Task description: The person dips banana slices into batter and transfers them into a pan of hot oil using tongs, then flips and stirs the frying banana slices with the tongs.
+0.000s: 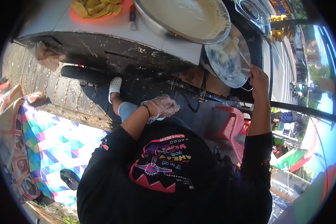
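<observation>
Clear plastic covers the left hand (161, 107), down in front of the black sweatshirt (168, 156), and we honestly can't tell through the crinkles how open it is or whether it's holding anything. The right hand (258, 81) is closed around one spatula's (231, 45) handle, the flat head showing against frothy liquid in one pan (229, 67). We also count one basin (190, 16) of pale batter, one orange plate (124, 6) of yellow slices, and one pink chair (230, 125).
</observation>
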A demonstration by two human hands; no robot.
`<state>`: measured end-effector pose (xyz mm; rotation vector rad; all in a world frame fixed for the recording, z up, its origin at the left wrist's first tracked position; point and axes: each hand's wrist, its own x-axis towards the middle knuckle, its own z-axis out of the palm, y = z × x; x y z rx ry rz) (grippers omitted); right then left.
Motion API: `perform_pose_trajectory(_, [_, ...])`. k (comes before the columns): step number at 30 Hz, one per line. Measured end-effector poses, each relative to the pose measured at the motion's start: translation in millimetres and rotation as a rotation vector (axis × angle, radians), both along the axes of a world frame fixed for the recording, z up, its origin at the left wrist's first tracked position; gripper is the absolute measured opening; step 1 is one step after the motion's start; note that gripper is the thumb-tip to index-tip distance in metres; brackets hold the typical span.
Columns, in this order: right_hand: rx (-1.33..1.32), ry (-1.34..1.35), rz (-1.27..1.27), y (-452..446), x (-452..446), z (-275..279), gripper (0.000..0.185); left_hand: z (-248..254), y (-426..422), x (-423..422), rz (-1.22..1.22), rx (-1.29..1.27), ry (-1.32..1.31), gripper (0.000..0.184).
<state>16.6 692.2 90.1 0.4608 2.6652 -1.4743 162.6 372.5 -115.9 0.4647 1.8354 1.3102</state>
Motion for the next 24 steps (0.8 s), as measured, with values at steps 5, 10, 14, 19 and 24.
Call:
perform_pose_trajectory(5, [0.543, -0.015, 0.149, 36, 6, -66, 0.03, -111, 155, 5, 0.038, -0.208, 0.261, 0.036])
perform_pose_trajectory(10, [1.003, 0.12, 0.364, 40, 18, -71, 0.04, -124, 218, -4, 0.783, -0.07, -0.114, 0.035])
perform_pose_trajectory(14, [1.043, 0.162, 0.42, 46, 26, -68, 0.04, -138, 231, -13, 0.88, 0.014, -0.058, 0.038])
perform_pose_trajectory(19, [0.974, 0.222, 0.32, 68, 48, -62, 0.036, -123, 228, -11, 0.765, -0.03, -0.122, 0.039])
perform_pose_trajectory(24, [0.858, 0.354, 0.141, 106, 68, -91, 0.034, -89, 139, 27, 0.784, -0.099, 0.017, 0.044])
